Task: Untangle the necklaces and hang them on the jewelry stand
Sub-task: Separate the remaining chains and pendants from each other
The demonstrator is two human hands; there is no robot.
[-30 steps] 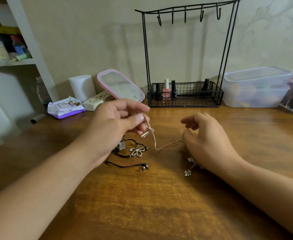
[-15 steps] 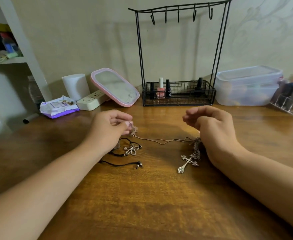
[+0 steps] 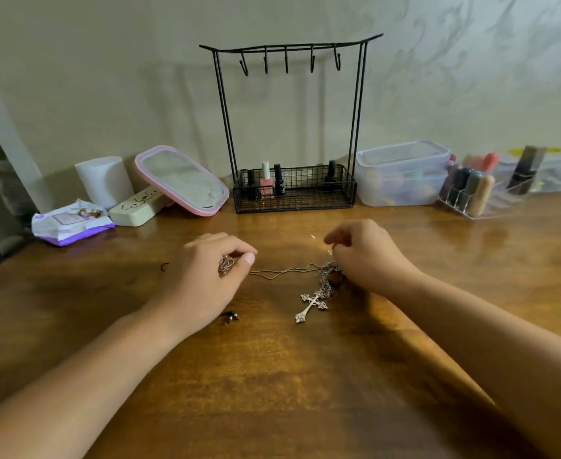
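Brown wood tabletop (image 3: 272, 376), two hands over it. Left hand (image 3: 206, 279) has its fingers curled, pinching a small bunch of silver chain (image 3: 226, 264) against the thumb. From there a thin chain (image 3: 285, 270) runs right across the tabletop into a tangled clump (image 3: 330, 274) just beside the right hand (image 3: 368, 256). Right hand's fingers are curled with the tips pinched together above the clump; cannot tell if it grips anything. One silver cross pendant (image 3: 311, 306) lies flat below the clump. Black cord end (image 3: 231, 316) shows by the left wrist. Black wire jewelry stand (image 3: 289, 127) at the back wall: five hooks, nothing hanging. Its basket holds four nail polish bottles, one pink (image 3: 266, 183), three black. No readable text; the cream case (image 3: 138, 207) has a doodle only, and the print on the purple wipes pack (image 3: 70, 223) is too small to read. One pink-rimmed mirror (image 3: 181, 180), one clear lidded box (image 3: 401, 173).
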